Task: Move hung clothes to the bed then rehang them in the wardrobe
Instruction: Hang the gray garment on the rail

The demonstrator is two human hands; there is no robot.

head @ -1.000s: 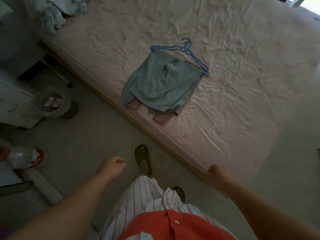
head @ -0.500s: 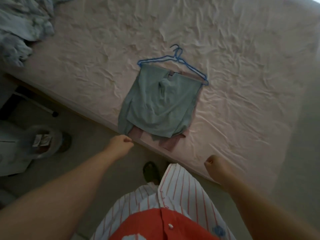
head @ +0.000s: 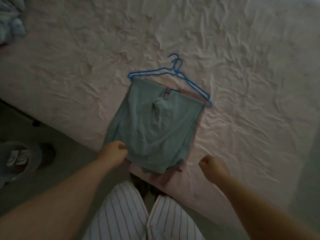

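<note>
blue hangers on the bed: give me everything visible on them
The blue hangers look like two thin wire or plastic ones stacked, hooks overlapping and pointing away from the person. They lie flat on the wrinkled pink bed sheet, tilted diagonally. A grey-green garment hangs over the bars, with a pinkish garment showing beneath. Shoulders and hooks are bare. Neither hand touches them.

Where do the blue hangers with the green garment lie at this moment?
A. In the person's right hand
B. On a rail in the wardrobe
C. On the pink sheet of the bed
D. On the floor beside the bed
C: the blue hangers and the green garment lie flat on the wrinkled pink sheet, and the right hand holds nothing.
</note>
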